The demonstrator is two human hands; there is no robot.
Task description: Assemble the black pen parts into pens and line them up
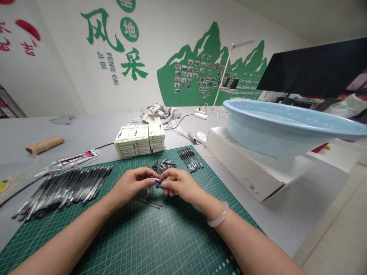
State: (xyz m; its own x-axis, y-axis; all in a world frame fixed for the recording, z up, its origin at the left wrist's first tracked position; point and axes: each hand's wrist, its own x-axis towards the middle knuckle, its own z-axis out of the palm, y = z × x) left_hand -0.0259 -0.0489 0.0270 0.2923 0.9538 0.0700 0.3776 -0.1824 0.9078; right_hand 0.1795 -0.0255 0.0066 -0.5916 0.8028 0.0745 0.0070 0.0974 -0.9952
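Green cutting mat (149,244): lying nearest the camera, showing a pale printed grid, with both forearms extending over it.

Left hand (134,185): closing thumb and fingertips narrowly on a small pen part (157,180), dark and partly clear, which is sitting between the two hands above the mat.

Right hand (178,185): pinching the same part from the other side, its fingertips nearly meeting those of the left. The fingers are partly hiding the piece, so its full shape is not showing. A pale bracelet (218,215) is circling this wrist.

Thin dark rods (150,203): lying on the mat just below the left hand.

Loose pile of small black and clear pieces (164,164): resting on the mat just beyond the hands.

Short row of pens (190,159): lying side by side near the mat's far right corner.

Large batch of pens (65,191): spreading across the mat's left part and over its edge, black and clear, lying roughly parallel.

Printed packet (74,160): lying beyond that batch, with a bamboo piece (46,145) resting farther left.

Green-and-white cartons (140,139): standing stacked at the mat's far edge; grey cloth (160,114) is lying crumpled behind them.

Light blue basin (266,126): resting on a white box (243,168), right of the mat.

White power strip (200,115): lying near the wall.
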